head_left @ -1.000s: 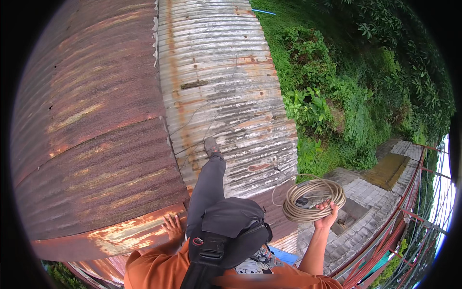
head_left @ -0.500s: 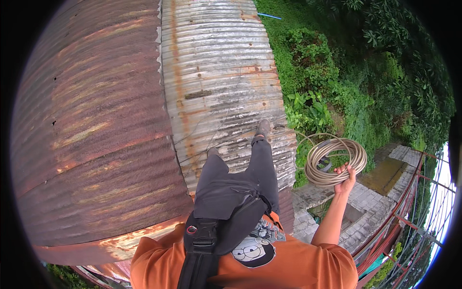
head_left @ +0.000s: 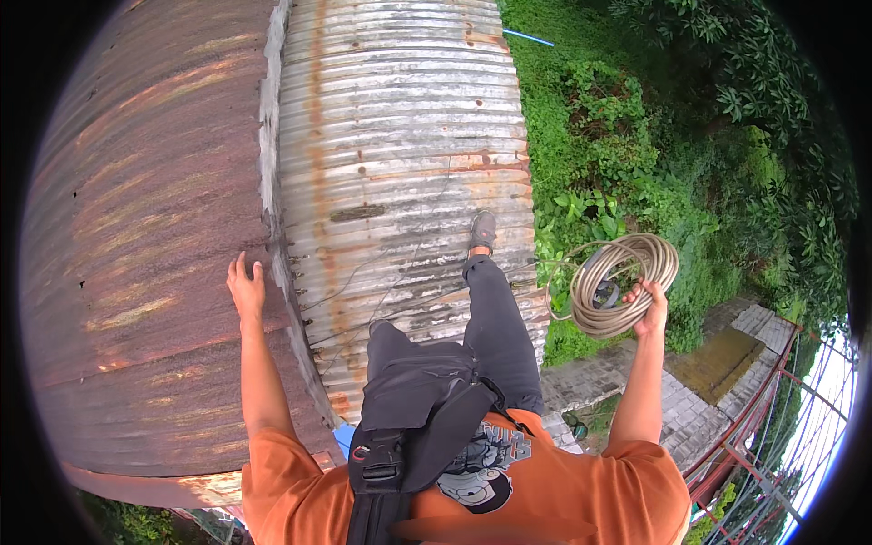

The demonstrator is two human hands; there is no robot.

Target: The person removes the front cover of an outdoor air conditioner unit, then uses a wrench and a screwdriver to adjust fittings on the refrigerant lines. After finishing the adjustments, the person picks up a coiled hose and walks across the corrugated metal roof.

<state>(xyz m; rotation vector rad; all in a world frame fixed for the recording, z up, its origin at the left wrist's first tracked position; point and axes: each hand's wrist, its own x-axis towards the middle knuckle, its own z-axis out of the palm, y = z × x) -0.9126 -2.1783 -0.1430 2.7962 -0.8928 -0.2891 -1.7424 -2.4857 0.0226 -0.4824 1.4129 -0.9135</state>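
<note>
Rusted corrugated metal makes up the roof: a reddish-brown sheet (head_left: 136,272) on the left and a grey, rust-streaked sheet (head_left: 400,136) on the right, two in all. Dense green bushes (head_left: 636,163) fill the far right, with paving (head_left: 718,363) below. The left hand (head_left: 245,289) lies flat and spread on the brown sheet. The right hand (head_left: 650,309) grips one coil of beige hose (head_left: 618,283), held out past the roof's right edge.
</note>
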